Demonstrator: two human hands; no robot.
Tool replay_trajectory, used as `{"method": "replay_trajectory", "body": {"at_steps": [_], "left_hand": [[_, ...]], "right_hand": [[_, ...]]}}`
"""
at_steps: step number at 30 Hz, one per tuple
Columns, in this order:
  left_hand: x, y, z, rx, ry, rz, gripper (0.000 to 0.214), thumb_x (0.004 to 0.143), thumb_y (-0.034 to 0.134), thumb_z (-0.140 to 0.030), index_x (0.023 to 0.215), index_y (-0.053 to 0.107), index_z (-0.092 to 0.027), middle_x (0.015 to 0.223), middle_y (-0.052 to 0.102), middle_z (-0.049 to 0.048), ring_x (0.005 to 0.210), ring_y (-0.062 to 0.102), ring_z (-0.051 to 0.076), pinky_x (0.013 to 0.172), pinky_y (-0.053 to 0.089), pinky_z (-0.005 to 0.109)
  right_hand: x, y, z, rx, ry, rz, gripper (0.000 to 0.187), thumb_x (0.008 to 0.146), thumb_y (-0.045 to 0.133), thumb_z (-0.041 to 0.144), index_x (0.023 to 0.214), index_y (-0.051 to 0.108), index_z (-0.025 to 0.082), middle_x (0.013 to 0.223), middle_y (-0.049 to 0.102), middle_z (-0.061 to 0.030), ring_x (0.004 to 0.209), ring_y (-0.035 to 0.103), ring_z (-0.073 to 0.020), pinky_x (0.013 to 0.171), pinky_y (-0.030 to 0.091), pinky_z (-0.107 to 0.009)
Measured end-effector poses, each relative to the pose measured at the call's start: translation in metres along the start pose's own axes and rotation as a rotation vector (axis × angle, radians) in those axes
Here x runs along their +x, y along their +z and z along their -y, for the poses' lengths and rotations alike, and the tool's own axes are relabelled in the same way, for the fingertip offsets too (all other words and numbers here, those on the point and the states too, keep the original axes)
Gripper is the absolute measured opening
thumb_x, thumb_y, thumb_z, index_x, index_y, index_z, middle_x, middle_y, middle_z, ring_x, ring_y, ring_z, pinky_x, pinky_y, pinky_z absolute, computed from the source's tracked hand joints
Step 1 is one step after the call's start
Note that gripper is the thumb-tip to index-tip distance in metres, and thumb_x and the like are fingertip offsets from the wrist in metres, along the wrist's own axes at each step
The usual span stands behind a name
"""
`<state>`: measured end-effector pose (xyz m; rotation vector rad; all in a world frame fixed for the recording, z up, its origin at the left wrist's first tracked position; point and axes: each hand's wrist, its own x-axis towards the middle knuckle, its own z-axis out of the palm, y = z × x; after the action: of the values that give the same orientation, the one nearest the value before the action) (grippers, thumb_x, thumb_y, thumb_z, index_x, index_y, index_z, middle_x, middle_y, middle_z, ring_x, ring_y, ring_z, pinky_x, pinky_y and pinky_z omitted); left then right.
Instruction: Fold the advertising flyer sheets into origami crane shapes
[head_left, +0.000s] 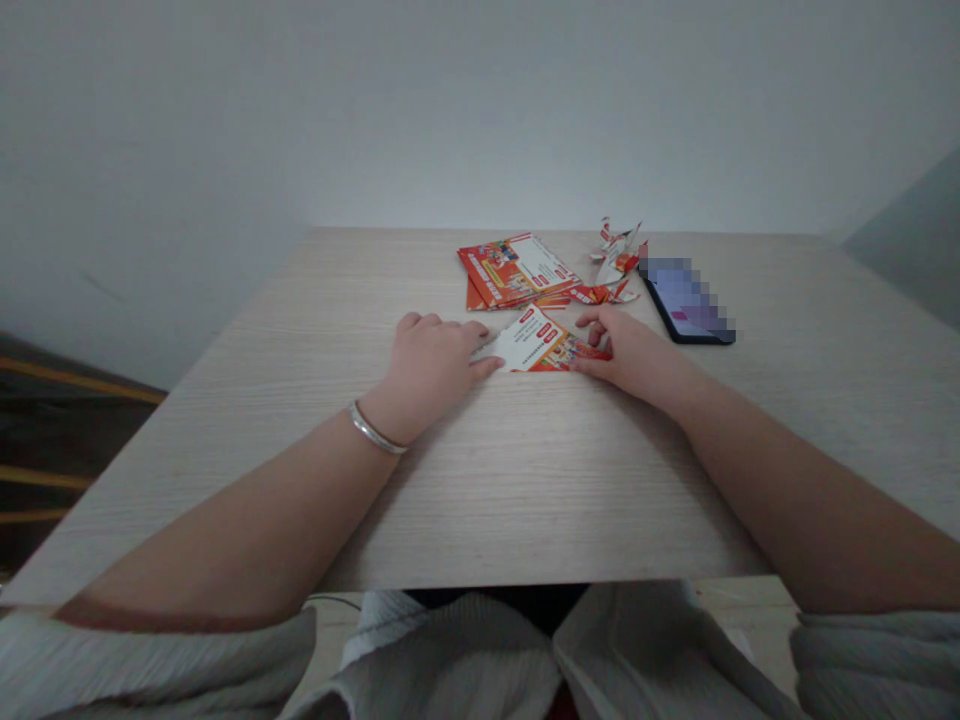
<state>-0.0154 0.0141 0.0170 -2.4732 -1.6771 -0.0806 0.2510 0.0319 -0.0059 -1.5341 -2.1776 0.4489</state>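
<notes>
A printed sheet of paper, white with red labels and an orange patterned part, lies on the table in a folded, roughly triangular shape. Its peak points away from me and a straight edge faces me. At the left corner, the thumb and index finger of my left hand close on the paper. My right hand grips the opposite corner between thumb and curled fingers. Both corners are partly hidden by my fingers. Just beyond lies a stack of similar orange and white printed sheets.
Folded paper shapes in the same red and white print sit right of the stack. A dark phone with a lit, blurred screen lies beside them. The pale wooden table meets a wall at its far edge.
</notes>
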Motion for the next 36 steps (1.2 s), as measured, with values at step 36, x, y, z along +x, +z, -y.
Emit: {"method": "replay_trajectory", "body": {"at_steps": [36], "left_hand": [[0.004,0.011,0.014,-0.497,0.17,-0.104,0.016,0.085,0.061,-0.023,0.095,0.07,-0.016,0.108,0.06,0.01,0.1,0.061,0.024,0.092,0.054,0.04]], "right_hand": [[-0.007,-0.008,0.006,0.033,-0.391,-0.171,0.05,0.084,0.065,0.019,0.134,0.062,0.022,0.126,0.07,-0.0109,0.099,0.066,-0.0267,0.085,0.054,-0.042]]}}
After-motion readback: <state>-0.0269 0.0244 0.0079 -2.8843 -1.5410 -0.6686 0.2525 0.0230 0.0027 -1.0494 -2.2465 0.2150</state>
